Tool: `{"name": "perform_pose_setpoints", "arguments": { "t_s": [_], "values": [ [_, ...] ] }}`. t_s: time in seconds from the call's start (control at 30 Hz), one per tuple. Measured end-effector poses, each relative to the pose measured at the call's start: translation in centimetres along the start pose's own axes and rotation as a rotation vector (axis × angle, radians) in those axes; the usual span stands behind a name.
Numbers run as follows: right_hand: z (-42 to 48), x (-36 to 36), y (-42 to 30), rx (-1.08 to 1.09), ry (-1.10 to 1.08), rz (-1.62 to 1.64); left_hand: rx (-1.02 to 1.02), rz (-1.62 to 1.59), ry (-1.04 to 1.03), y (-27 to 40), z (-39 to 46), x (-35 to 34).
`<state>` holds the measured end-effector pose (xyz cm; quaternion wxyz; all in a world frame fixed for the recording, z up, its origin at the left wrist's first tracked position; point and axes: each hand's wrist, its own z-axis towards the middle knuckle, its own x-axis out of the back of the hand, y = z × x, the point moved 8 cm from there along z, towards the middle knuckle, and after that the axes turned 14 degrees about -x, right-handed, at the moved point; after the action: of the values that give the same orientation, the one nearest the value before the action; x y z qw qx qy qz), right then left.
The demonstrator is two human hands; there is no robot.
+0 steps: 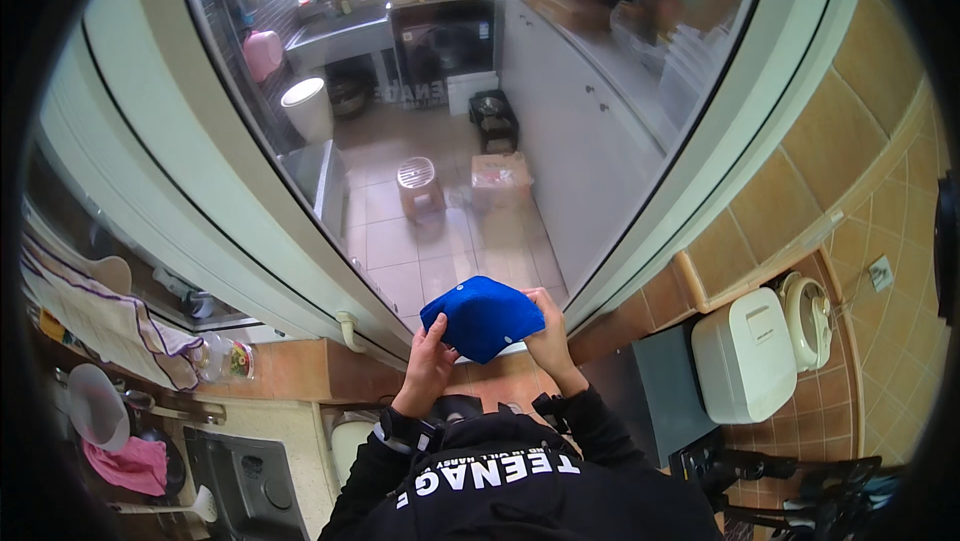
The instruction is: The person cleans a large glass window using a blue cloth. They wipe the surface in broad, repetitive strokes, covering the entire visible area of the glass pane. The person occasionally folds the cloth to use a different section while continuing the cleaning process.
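A blue cloth (484, 319), with a few small pale spots near its edges, is held up in front of the glass. My left hand (429, 364) grips its left side, thumb on the face towards me. On the cloth's right edge, my right hand (550, 331) pinches with the fingers partly hidden behind it. Both sleeves are black, and bands sit round both wrists. Behind the cloth stands a framed glass pane (450, 241), through which a tiled floor shows.
Beyond the glass are a stool (417, 175), a cardboard box (500, 172) and a white bin (307, 107). A metal sink (266, 492) lies at lower left, beside a pink cloth (129, 464). At right stand a white container (744, 357) and a rice cooker (810, 323).
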<state>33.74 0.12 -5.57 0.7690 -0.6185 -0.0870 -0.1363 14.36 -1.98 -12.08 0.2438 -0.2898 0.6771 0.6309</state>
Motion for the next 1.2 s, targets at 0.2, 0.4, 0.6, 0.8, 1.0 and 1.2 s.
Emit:
{"name": "perform_pose_setpoints", "arguments": {
  "t_s": [0.2, 0.4, 0.6, 0.8, 1.0, 1.2],
  "values": [
    [-0.8, -0.3, -0.8, 0.043, -0.16, -0.051, 0.28, -0.153, -0.052, -0.9, -1.0, -1.3],
    [-1.8, 1.1, 1.1, 0.024, -0.02, -0.144, 0.211, -0.019, -0.079, 0.5, -2.2, -3.2],
    [-2.5, 0.6, 0.6, 0.172, 0.042, -0.5, 0.255, -0.193, -0.07, -0.6, -2.4, -2.7],
    [-3.7, -2.3, 7.3, -0.084, -0.3, -0.582, 0.264, -0.152, -0.052, 0.2, -3.1, -3.0],
    [-2.6, 0.1, 5.5, -0.296, -0.516, -0.057, 0.288, -0.066, -0.172, 1.6, -3.0, -2.0],
    [-3.0, -1.7, 7.7, -0.707, -0.565, 0.618, 0.286, 0.112, -0.207, 0.6, -2.7, -1.8]
  ]
}}
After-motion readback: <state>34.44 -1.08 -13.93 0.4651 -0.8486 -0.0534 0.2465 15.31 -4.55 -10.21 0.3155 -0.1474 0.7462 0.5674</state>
